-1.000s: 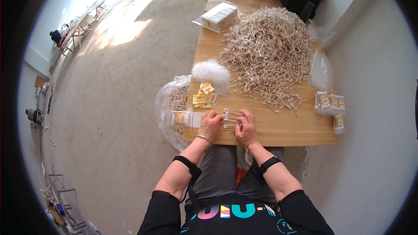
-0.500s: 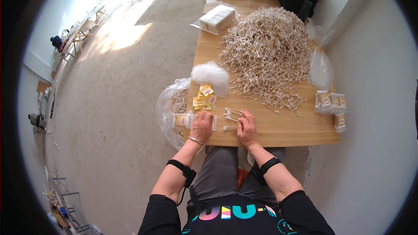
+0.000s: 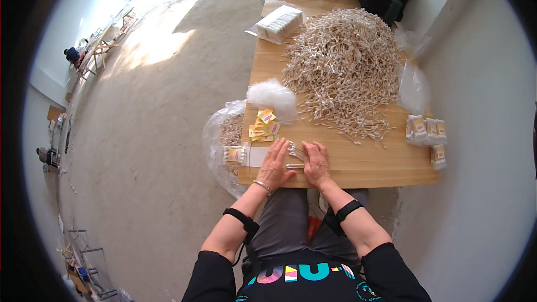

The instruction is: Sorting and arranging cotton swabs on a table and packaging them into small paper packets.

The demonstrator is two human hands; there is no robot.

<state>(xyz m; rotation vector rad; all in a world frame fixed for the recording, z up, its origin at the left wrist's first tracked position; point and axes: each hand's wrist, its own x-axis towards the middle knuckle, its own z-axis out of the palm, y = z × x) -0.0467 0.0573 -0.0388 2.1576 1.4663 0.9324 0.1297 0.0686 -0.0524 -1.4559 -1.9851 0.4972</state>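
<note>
On the wooden table's near side, a small bunch of cotton swabs (image 3: 296, 152) lies between my two hands. My left hand (image 3: 273, 166) is open, its outstretched fingers standing against the swabs' left ends. At their right ends, my right hand (image 3: 317, 163) has its fingers bent round the bunch; the fingertips are partly hidden. A few more swabs (image 3: 295, 166) lie just below the bunch. Left of my left hand is a flat whitish sleeve (image 3: 258, 156), beside a filled pack of swabs (image 3: 235, 155) with a yellow card. Several yellow cards (image 3: 264, 127) lie loosely stacked beyond it.
A large heap of swabs (image 3: 347, 67) covers the table's far part. Clear bags (image 3: 272, 96) lie left of it. Filled packs (image 3: 426, 130) sit at the right edge. A bag of swabs (image 3: 215, 140) hangs by the left edge. A wrapped white bundle (image 3: 279, 24) lies farther back.
My left hand has moved right from the whitish sleeve to the swabs, its fingers now stretched out. More of the sleeve shows. My right hand has stayed by the swabs.
</note>
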